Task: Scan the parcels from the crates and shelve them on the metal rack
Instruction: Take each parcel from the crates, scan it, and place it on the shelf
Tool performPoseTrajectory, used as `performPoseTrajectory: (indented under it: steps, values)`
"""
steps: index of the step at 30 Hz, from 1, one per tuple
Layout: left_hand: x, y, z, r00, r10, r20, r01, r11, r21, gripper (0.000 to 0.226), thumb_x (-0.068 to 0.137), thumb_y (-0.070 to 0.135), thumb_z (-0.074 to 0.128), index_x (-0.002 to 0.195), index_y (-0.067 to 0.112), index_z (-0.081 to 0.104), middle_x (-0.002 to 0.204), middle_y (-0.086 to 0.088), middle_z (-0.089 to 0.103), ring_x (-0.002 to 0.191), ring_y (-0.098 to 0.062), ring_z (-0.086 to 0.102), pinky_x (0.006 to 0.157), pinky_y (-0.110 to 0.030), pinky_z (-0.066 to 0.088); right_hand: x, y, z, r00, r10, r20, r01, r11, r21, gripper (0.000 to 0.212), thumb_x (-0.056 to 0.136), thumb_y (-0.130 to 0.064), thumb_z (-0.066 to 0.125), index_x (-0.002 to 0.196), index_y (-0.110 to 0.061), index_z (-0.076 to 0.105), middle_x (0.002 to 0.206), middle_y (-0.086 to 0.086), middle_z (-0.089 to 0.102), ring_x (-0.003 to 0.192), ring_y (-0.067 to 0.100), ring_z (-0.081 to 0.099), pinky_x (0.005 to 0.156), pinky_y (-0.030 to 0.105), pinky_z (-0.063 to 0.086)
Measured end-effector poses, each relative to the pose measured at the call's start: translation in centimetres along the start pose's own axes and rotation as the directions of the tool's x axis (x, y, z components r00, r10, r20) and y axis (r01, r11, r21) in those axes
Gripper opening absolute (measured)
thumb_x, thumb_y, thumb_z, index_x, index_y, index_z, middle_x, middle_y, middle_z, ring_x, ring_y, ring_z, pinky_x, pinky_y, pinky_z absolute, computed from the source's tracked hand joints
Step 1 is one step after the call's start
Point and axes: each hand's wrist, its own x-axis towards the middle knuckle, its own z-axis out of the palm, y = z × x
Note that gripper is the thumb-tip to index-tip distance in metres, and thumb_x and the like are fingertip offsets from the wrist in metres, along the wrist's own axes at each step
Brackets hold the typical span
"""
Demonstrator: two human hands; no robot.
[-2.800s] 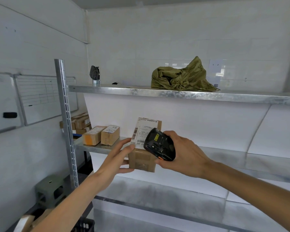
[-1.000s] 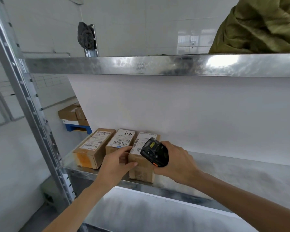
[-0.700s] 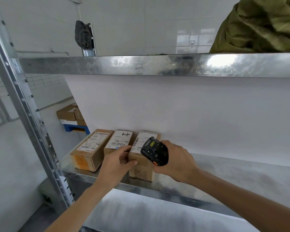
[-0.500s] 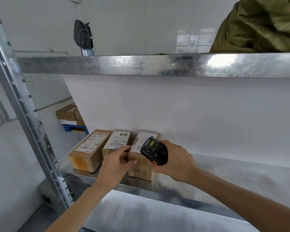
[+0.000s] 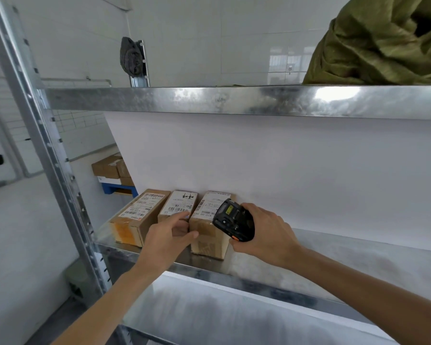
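Observation:
Three brown cardboard parcels with white labels stand side by side at the left end of the rack's middle shelf [image 5: 334, 252]. My left hand [image 5: 164, 237] grips the front left corner of the right parcel [image 5: 209, 242], thumb on its front face and fingers on top beside the middle parcel [image 5: 179, 204]. The left parcel [image 5: 135, 217] sits untouched near the upright. My right hand [image 5: 266, 235] holds a black handheld scanner [image 5: 234, 220] over the right parcel's top and right edge, hiding part of its label.
The upper shelf [image 5: 209, 100] carries an olive-green sack [image 5: 378, 41] at the right. A perforated steel upright [image 5: 47, 150] rises at the left. Behind the rack, cartons [image 5: 110, 168] sit on a blue pallet. The middle shelf runs bare to the right; a lower shelf [image 5: 234, 314] lies below.
The parcel went from being held in the air to standing on the middle shelf beside the other two. Over the last second both hands stay on it almost unmoved.

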Motion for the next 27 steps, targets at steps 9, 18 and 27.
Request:
performPoseTrajectory:
  steps: [9,18,27]
  values:
    - [-6.8,1.3,-4.2,0.986,0.147,-0.078,-0.145,0.989,0.033,0.039,0.096,0.030,0.067,0.134,0.034,0.061,0.124,0.035,0.055,0.112,0.023,0.052,0.087,0.001,0.043,-3.5,-4.1,-1.2,0.975,-0.224,0.001,0.224,0.974,-0.029,0.076,0.069,-0.064,0.071,0.137,-0.048,0.041,0.120,-0.020,0.059,0.101,0.014,0.061,0.081,0.037,0.056]
    - [-15.6,-0.7,-11.8,0.975,0.093,-0.201,-0.036,0.962,0.272,0.081,0.086,0.075,0.046,0.157,0.041,0.028,0.155,0.027,0.027,0.139,0.006,0.025,0.111,-0.025,0.032,-6.2,-12.5,2.4,0.892,-0.451,0.027,0.448,0.891,0.068,0.082,0.075,-0.061,0.073,0.147,-0.040,0.040,0.132,-0.019,0.059,0.114,0.007,0.058,0.089,0.031,0.056]
    - [-28.8,-8.0,-18.4,0.891,-0.221,-0.396,0.307,0.937,0.168,0.068,0.094,0.058,0.057,0.155,0.034,0.037,0.158,0.014,0.038,0.145,-0.010,0.036,0.113,-0.030,0.036,-10.5,-21.2,11.0,0.807,-0.560,0.190,0.526,0.826,0.201,0.071,0.072,-0.064,0.069,0.135,-0.042,0.047,0.115,-0.018,0.061,0.099,0.008,0.061,0.077,0.035,0.057]
